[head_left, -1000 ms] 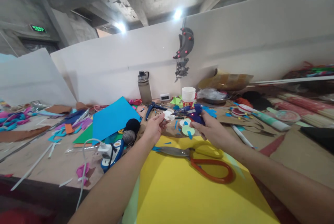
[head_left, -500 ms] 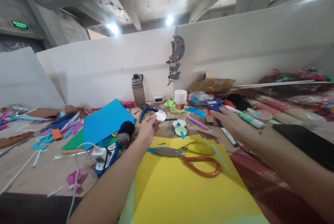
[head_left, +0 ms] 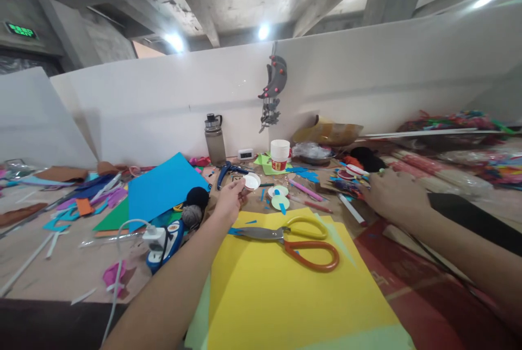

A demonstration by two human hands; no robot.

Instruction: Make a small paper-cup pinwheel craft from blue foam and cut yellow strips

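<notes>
My left hand (head_left: 230,198) pinches a small white paper cup (head_left: 252,182) by its side, its round opening turned partly toward me. My right hand (head_left: 393,193) is over the right side of the table, back up and fingers curled down; what they grip is hidden. A dark cord runs beneath that forearm. Between the arms lie large scissors (head_left: 281,235), with one yellow and one orange handle, on yellow sheets (head_left: 293,295). Just beyond are a pale green disc (head_left: 280,203) with a blue strip and a white round piece (head_left: 275,191).
A stack of paper cups (head_left: 280,150), a bottle (head_left: 215,141) and a small white clock-like device (head_left: 246,154) stand at the back. Blue card (head_left: 163,192), yarn balls (head_left: 191,214) and a power strip (head_left: 165,247) lie left. A black flat object (head_left: 477,219) lies right.
My right hand has moved right, away from where it gripped a blue glue gun; the gun no longer shows there. My left hand still holds the cup in nearly the same place.
</notes>
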